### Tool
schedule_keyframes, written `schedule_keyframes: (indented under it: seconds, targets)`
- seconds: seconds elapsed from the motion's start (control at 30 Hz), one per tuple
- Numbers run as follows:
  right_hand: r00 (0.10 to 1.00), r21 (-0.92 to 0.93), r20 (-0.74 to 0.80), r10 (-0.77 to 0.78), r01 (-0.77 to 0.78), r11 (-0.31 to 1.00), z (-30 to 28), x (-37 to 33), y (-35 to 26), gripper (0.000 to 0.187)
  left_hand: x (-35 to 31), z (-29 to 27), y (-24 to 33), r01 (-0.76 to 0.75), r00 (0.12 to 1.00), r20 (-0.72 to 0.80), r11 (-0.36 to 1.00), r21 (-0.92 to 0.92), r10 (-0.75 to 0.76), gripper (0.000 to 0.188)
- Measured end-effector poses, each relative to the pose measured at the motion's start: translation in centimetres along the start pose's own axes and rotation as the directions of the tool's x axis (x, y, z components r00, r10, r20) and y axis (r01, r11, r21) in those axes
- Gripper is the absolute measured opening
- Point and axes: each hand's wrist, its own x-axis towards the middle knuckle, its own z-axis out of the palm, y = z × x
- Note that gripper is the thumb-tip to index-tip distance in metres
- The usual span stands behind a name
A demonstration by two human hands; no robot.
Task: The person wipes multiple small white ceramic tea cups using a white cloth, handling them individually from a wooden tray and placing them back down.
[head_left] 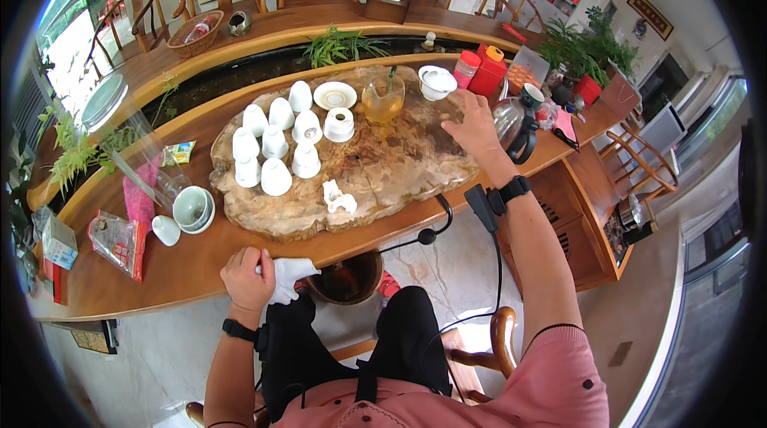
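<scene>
My left hand [248,278] is closed at the table's front edge, with a white cloth [288,278] bunched in its grip and hanging to the right. My right hand [474,131] reaches over the right end of the stone-like tea tray [399,176], fingers apart and holding nothing. Just beyond its fingertips stands a white lidded tea bowl [437,83]. A glass pitcher [383,102] of amber tea is at the tray's back. Several white cups [274,142] stand upside down on the left, beside a white saucer [335,95] and a white strainer holder [339,125].
A crumpled tissue [339,198] lies near the tray's front. Right of my hand stand a glass kettle [511,124] and a red canister [487,71]. Stacked pale bowls [194,209], a pink towel [141,192] and a red-edged packet [118,242] occupy the left. A bin [346,280] sits below.
</scene>
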Motion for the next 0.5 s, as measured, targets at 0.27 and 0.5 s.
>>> schedule_keyframes:
  seconds: [0.27,0.5]
  targets:
    - [0.976,-0.046,-0.032,0.214,-0.216,0.975,5.5,9.1,3.3,0.095,-0.1,-0.4,-0.1,0.013,0.998,0.056,1.0,-0.014,-0.012,0.02]
    - [0.945,-0.05,0.172,0.278,-0.274,0.96,8.4,13.2,5.7,0.109,-0.2,-0.4,-0.1,0.039,0.995,0.097,0.999,-0.001,-0.039,0.018]
